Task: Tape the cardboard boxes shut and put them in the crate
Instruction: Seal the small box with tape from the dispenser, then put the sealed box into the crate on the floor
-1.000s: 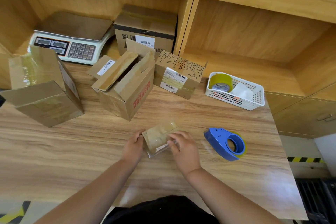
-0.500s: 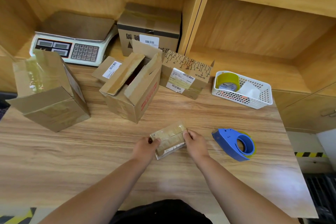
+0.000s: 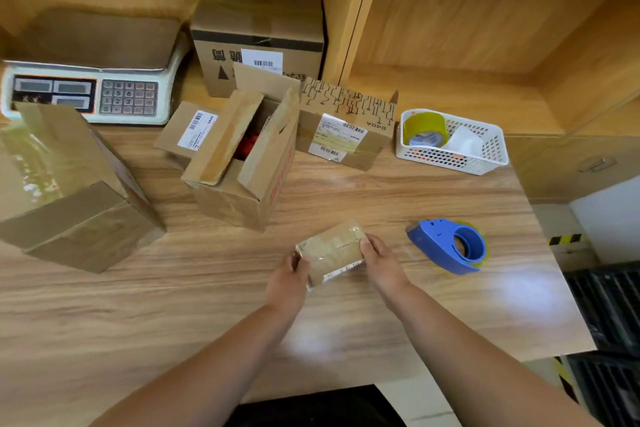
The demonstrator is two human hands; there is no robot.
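Two bare forearms reached forward from the lower edge of the view and converged on a small taped box (image 3: pixel 332 250), which sat just to the left of the blue tape dispenser (image 3: pixel 450 248) on the wooden desk (image 3: pixel 156 315). The left hand (image 3: pixel 289 279) gripped the box's end farther from the dispenser, its fingers (image 3: pixel 302 262) curled round that end with the knuckles up. The right hand (image 3: pixel 381 262) held the end nearer the dispenser, thumb and fingers clenched on the corner and the wrist bent slightly inward. The box lay tilted, its dispenser-side end farther from the person, and glossy tape covered its top. Whether it rested on the desk or was raised a little off it could not be told.

The dispenser lay on its side, apart from the right hand. Beyond the dispenser, toward the shelves, stood a white basket (image 3: pixel 491 163) with a yellow tape roll (image 3: pixel 424 128) in it. Left of the dispenser and farther back stood an open box (image 3: pixel 249 177) with its flaps up and something red inside. Much farther left of the dispenser lay a large box (image 3: pixel 76 204) and, behind it, a weighing scale (image 3: pixel 86 94).
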